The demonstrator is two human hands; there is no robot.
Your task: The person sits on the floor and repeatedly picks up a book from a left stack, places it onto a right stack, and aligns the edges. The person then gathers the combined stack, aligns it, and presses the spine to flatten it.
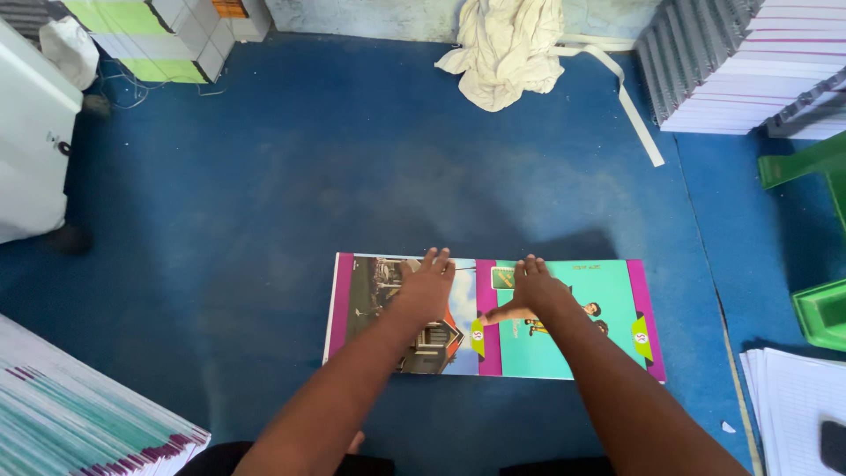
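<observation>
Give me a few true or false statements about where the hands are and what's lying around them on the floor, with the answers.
1. Both hands press flat on the printed cover sheet. True: left hand and right hand lie palm down on it.
2. The sheet lies on a red carpet. False: the floor is blue.
3. A crumpled cream cloth lies beyond the sheet. True.
4. The left hand holds a pen. False: its fingers are spread and it holds nothing.
5. A green plastic piece stands at the right edge. True.
</observation>
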